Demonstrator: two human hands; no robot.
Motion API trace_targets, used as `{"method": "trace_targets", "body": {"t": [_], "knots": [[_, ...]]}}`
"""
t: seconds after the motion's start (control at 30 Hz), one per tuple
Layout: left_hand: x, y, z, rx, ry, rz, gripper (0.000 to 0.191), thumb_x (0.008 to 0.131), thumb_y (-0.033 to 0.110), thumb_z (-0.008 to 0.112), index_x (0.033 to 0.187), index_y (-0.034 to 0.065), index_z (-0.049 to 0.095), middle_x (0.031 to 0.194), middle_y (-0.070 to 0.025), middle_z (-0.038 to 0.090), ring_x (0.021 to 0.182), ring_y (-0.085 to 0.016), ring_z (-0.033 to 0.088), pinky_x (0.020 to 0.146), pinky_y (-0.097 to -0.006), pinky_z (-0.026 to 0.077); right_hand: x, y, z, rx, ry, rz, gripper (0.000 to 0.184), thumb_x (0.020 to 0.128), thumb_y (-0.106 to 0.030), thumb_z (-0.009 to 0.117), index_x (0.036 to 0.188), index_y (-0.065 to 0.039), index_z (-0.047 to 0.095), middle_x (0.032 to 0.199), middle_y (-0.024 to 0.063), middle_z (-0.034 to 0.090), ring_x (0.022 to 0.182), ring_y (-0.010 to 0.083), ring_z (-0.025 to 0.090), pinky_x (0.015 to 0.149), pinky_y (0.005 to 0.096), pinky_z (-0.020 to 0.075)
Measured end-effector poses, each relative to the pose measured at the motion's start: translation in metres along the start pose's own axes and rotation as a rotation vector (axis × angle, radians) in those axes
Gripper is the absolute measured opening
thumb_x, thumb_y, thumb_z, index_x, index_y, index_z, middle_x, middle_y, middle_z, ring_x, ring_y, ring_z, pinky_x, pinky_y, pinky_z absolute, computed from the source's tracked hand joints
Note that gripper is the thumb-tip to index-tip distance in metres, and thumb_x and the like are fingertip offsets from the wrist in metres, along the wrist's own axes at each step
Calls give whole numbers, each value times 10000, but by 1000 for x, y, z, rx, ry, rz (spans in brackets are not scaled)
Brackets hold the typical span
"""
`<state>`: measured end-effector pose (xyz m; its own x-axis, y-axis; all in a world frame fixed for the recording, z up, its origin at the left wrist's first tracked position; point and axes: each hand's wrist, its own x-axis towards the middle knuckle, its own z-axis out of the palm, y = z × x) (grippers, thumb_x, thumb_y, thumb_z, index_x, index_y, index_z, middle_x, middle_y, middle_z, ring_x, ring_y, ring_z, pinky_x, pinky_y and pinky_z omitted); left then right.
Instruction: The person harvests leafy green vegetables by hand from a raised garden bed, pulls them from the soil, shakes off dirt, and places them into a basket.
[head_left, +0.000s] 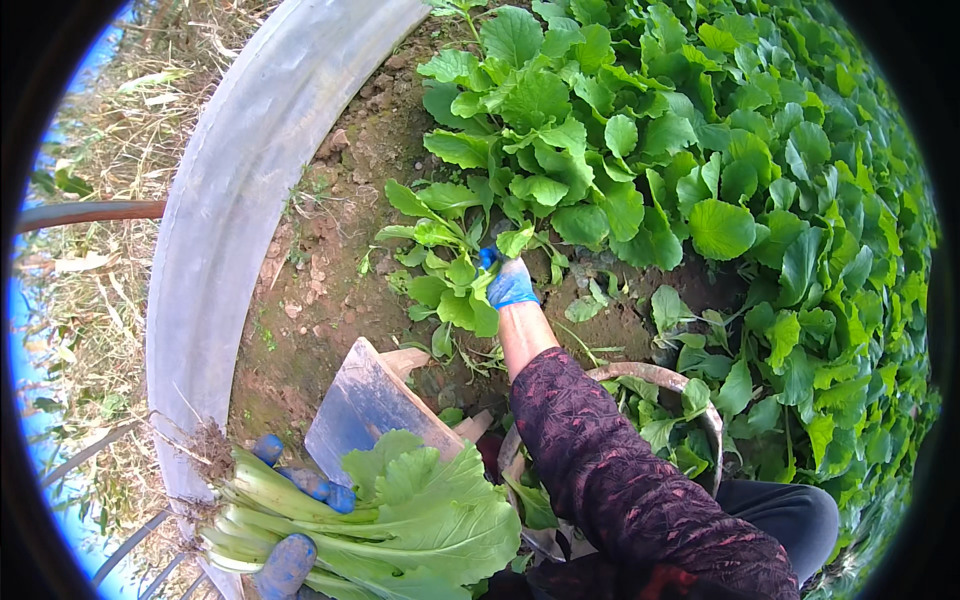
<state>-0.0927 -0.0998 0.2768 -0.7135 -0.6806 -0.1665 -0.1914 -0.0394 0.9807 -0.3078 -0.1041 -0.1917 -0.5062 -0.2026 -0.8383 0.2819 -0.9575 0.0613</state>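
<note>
My left hand, in a blue-coated work glove, grips a bunch of pulled leafy greens at lower left. Their pale stalks lie between the fingers, and soil-covered roots point left. My right hand, in the same kind of glove, reaches to ground level at the edge of the growing greens. A low leafy plant touches it on the left. Leaves and the hand itself hide most of its fingers, so its grip cannot be made out.
A small wooden stool stands between my hands, its faded blue top tilted. Beside my right forearm is a round-rimmed container with loose leaves inside. Plastic sheeting curves along the left, next to bare soil. Dry straw lies beyond.
</note>
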Motion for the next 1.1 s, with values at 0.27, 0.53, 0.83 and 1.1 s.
{"method": "trace_targets", "body": {"t": [0.27, 0.53, 0.83, 1.1], "knots": [[5, -9, -8, -50, 58, -19, 766, 728, 235, 666, 1371, -50, 362, 945, -152, 549, 777, -244, 579, 734, -346, 523, 0, 40, 39, 15, -181, 189, 357, 901, -365, 660, 1132, -95, 630, 1055, 146, 672, 855, 352, 653, 743, 532, 551], [15, -7, 10, -30, 42, -51, 777, 723, 234, 682, 1369, -48, 354, 935, -134, 550, 778, -241, 595, 711, -342, 542, 45, 46, 43, -57, 122, 184, 298, 911, -208, 469, 1104, -38, 619, 1058, 218, 658, 884, 373, 647, 851, 534, 523], [10, -6, 6, -23, 15, -57, 786, 719, 251, 695, 1363, -47, 356, 935, -131, 548, 771, -243, 597, 704, -341, 543, 27, 39, 15, -24, -106, 50, 298, 933, -330, 538, 1014, -56, 625, 876, 113, 641, 705, 267, 613, 686, 402, 530], [5, -7, 6, -43, 41, -46, 791, 712, 250, 699, 1359, -57, 363, 928, -138, 546, 762, -247, 596, 700, -338, 539, 22, 30, 23, -472, -182, 22, 219, 905, -220, 492, 949, -54, 629, 739, 124, 640, 573, 267, 559, 539, 406, 486]]}}
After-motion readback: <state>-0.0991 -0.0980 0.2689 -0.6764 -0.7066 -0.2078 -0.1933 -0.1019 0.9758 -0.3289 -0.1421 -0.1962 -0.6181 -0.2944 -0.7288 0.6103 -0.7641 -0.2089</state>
